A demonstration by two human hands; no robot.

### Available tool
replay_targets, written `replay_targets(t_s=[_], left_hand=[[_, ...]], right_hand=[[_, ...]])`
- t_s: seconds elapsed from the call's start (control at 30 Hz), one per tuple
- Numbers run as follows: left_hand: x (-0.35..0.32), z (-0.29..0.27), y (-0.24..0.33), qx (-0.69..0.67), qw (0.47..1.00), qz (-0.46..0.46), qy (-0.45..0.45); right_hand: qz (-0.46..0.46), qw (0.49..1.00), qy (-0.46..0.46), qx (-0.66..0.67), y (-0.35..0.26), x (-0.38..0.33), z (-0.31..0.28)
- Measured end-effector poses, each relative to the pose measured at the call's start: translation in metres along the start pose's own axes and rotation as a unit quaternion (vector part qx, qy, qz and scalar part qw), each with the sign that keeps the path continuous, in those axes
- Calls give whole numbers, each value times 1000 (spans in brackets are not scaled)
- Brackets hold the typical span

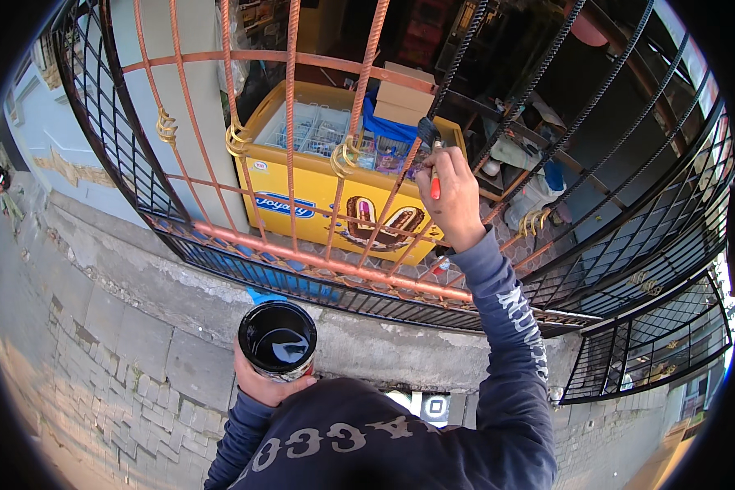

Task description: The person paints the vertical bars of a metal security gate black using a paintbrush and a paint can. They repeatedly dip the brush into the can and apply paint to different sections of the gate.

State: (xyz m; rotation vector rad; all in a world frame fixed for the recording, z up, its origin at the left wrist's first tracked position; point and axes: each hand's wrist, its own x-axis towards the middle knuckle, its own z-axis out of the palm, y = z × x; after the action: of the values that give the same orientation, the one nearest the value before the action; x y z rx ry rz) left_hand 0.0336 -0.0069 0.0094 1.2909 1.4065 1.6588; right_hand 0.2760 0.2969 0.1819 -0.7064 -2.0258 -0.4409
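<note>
Red-handled brush (pixel 431 155) — clamped in right-hand fingers (pixel 443 175), bristles up

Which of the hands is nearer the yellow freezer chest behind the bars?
Right. The right hand is raised before the freezer chest; the left hand holds a paint can lower down.

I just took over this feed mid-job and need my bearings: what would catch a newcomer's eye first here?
The right hand, raised at centre, holds a red-handled paintbrush against a twisted bar of the metal grille, which is orange on the left and black on the right. Lower down, the left hand holds an open can of black paint. Behind the bars stands a bright yellow chest freezer.
</note>
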Motion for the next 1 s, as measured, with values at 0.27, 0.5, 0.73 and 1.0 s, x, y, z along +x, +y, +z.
replay_targets(t_s=[0.27,0.5,0.73,1.0], left_hand=[[-5,3,6,-33,999,-20,13],[-10,-2,0,-39,998,-40,14],[-12,-3,3,-4,999,-35,21],[-16,-4,-4,-45,998,-47,27]], right_hand=[[-62,997,-47,20,4,-5,10],[-5,994,-86,-63,-1,-12,23],[-3,994,-84,-65,-9,-12,27],[9,1000,-18,6,-2,-5,17]])
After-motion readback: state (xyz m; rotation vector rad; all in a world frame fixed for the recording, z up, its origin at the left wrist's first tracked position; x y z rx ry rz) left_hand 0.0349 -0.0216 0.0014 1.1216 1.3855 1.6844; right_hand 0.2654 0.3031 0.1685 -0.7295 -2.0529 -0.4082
